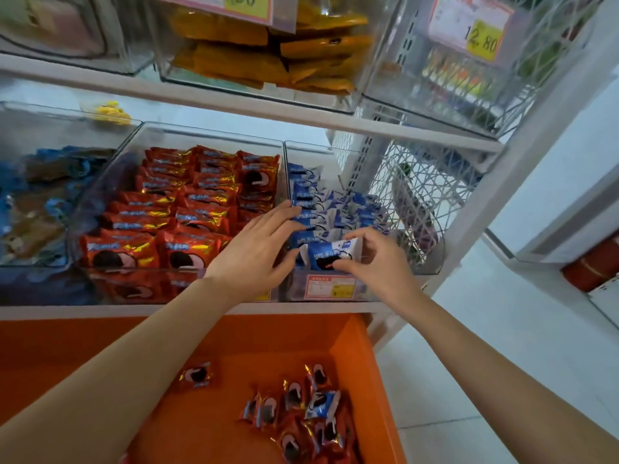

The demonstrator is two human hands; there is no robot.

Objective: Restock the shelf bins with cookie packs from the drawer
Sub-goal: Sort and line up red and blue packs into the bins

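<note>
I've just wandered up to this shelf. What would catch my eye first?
Two bare hands meet at the front of a clear bin: the right hand pinches a blue-and-white cookie pack, while the left hand rests straight-fingered against the blue packs behind it. Left of it sit rows of shiny red cookie packs, and below gapes a bright orange drawer with a few loose packs.

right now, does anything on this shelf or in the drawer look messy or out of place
Yes. The blue packs at the right of the clear bin lie jumbled, unlike the neat red rows. In the orange drawer, one blue pack sits among red ones, and one red pack lies apart.
</note>
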